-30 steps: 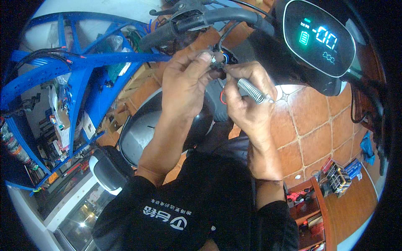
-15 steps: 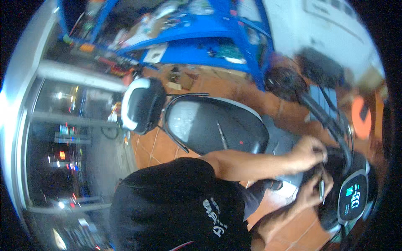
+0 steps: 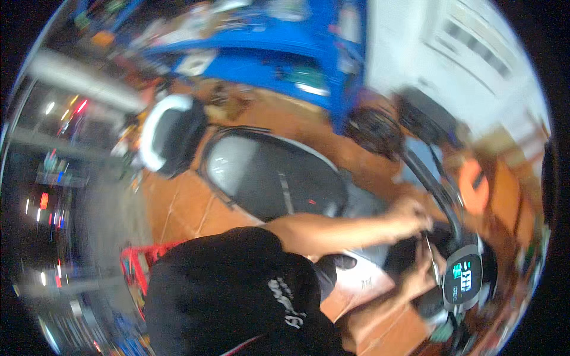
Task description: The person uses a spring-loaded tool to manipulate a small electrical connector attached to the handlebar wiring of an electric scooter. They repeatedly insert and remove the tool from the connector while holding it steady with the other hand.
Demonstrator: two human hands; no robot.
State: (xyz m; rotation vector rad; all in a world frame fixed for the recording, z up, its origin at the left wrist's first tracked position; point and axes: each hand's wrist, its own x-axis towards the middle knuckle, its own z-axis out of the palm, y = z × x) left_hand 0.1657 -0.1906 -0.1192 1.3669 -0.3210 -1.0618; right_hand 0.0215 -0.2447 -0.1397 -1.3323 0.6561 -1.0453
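My left hand reaches across the scooter's front, fingers pinched close together on something I cannot make out. Just below it, my right hand is curled around a slender shiny metal rod. The rod's upper end lies close to my left fingertips, and its exact kind is blurred. Both hands are beside the scooter's lit display and its black handlebar. The dark seat of the scooter lies beyond my left forearm.
A grey and white backrest or box sits behind the seat. Blue shelving with clutter stands at the far side. A red plastic item is behind me at left. An orange object lies right of the handlebar, above the tiled floor.
The whole view has shifted, so the scooter and my hands appear farther left. The red plastic item has come into view. My hands stay together near the display, around the rod.
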